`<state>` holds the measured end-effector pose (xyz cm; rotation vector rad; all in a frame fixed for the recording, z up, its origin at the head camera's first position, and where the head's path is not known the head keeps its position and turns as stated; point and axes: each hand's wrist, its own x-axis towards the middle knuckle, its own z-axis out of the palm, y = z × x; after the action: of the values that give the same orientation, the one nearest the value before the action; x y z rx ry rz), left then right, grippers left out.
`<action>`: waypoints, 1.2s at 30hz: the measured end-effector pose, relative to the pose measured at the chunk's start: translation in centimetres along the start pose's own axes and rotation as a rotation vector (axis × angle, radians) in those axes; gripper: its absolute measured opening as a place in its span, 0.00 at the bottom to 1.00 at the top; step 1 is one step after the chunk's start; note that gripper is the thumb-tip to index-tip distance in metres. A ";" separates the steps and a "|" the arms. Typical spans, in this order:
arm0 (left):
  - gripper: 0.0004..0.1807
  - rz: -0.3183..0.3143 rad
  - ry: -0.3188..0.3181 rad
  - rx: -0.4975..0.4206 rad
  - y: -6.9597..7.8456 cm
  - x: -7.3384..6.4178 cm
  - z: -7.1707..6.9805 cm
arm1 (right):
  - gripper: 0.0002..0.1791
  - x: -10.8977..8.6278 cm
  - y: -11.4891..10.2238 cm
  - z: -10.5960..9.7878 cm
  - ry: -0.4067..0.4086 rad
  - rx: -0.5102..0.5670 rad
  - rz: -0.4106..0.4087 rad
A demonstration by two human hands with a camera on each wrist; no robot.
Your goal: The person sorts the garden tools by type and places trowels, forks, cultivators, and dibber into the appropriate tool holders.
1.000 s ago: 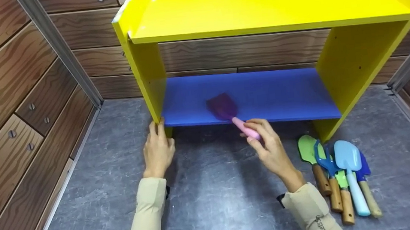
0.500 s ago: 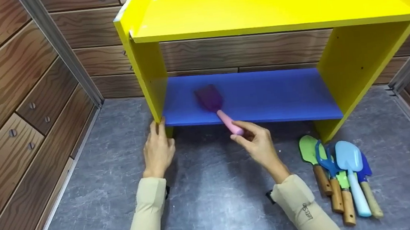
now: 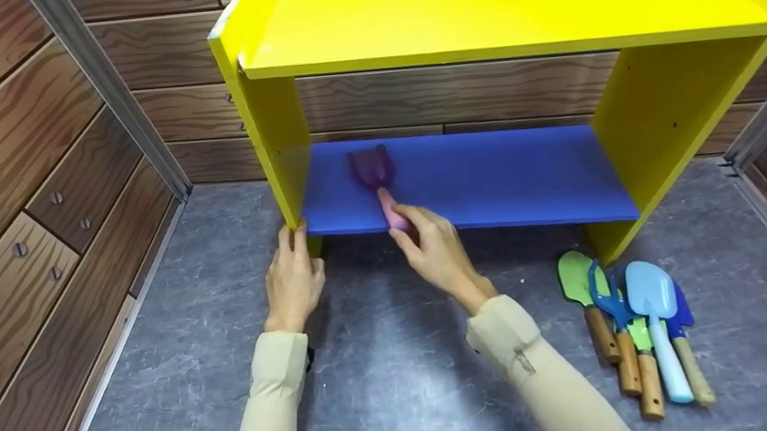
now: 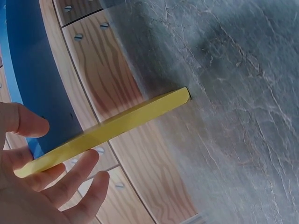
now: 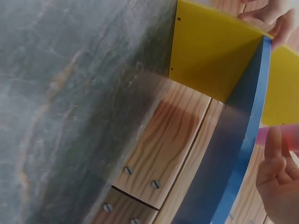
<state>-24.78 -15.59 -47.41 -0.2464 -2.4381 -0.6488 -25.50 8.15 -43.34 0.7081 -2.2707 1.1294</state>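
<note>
Head view showed us, largest first, a grey marbled surface (image 3: 181, 376) with a yellow unit (image 3: 511, 9) standing on it. Between its sides ran a blue shelf (image 3: 492, 177), bare along its right half. The left side panel (image 3: 269, 142) was held at its front edge, and near the foot of the opposite side lay a pile of garden tools (image 3: 651, 292).

Next came the hands. We saw the left hand (image 3: 293, 280) gripping that panel, thumb and fingers on either side of its edge; the right hand (image 3: 437, 249) pinched the pink handle (image 3: 391, 211) of a purple scoop (image 3: 372, 167). The scoop's blade pointed toward the back over the shelf's left part; whether it touched the board we could not tell.

Our worry was the handle, its end close to the shelf's front edge: let go too soon, the scoop might tip forward and drop. Swung further left, the blade could knock the panel; a slack left grip might let the unit shift.
</note>
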 end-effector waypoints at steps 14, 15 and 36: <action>0.32 -0.065 -0.047 0.003 0.5 0.2 -0.3 | 0.12 2.5 -0.2 3.3 -0.040 -0.143 -0.042; 0.32 -0.065 -0.045 0.011 0.5 0.2 -0.3 | 0.12 2.6 -0.2 3.6 -0.048 -0.146 -0.047; 0.31 -0.091 -0.056 0.044 0.5 0.3 -0.9 | 0.12 4.7 -1.4 6.1 -0.174 -0.208 -0.009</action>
<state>-24.39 -15.60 -46.42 -0.1382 -2.5258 -0.6351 -29.30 1.36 -42.83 0.7564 -2.4819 0.8399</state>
